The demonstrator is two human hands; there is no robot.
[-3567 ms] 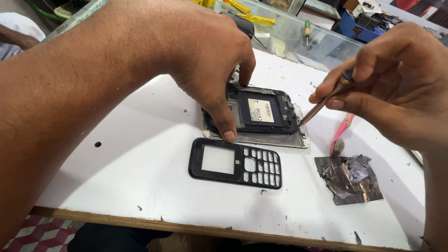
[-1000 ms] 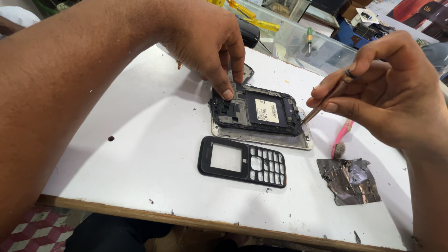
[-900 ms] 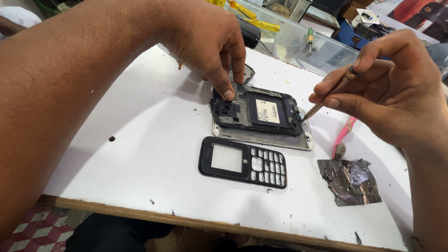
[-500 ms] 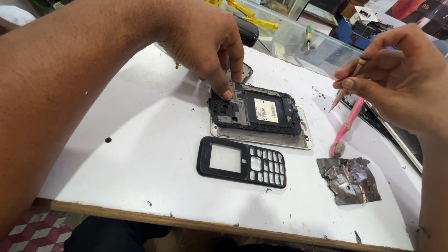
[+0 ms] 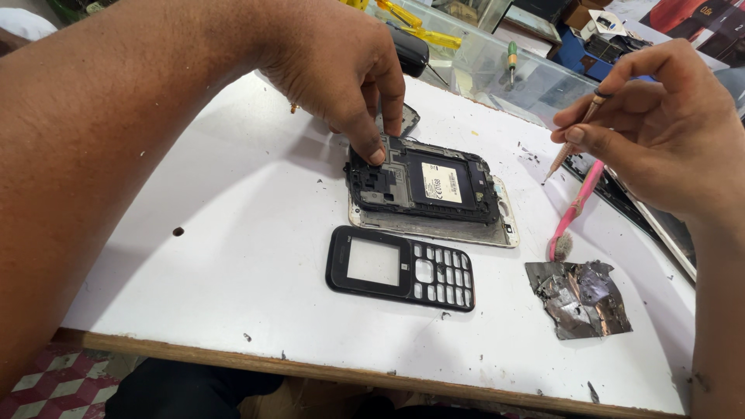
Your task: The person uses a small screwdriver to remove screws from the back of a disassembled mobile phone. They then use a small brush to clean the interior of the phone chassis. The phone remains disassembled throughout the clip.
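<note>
Opened smartphone body (image 5: 425, 190) lies on the white surface (image 5: 233, 256), long axis running left to right, my left hand (image 5: 334, 66) pressing its upper-left corner with fingertips, grip holding nothing. My right hand (image 5: 660, 128) hovers up and to the right, grip pinched narrow on a thin screwdriver (image 5: 574, 143), tip aimed down-left. A keypad phone faceplate (image 5: 400, 268) lies just below; pink brush (image 5: 573, 209) and crumpled foil (image 5: 582, 299) crowd the right.
</note>
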